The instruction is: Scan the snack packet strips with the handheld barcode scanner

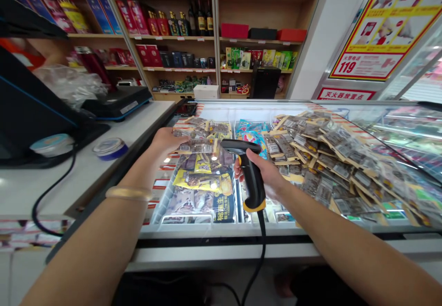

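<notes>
A black and yellow barcode scanner (253,181) is gripped in my right hand (267,172), its head pointing left over the glass top of a freezer. My left hand (167,140) is closed at the near left edge of a small group of packets (196,146); its fingertips touch one, but whether they pinch it is hard to make out. To the right, a large heap of similar brown packets (328,154) lies on the glass. Under the glass, yellow and dark frozen packages (196,180) show.
On the left counter (152,117) stand a scale (117,101), a blue-rimmed tub (109,148) and a dark monitor. A person's arm (51,50) shows behind. The scanner's cable (260,251) hangs over the freezer's front edge. Stocked shelves stand at the back.
</notes>
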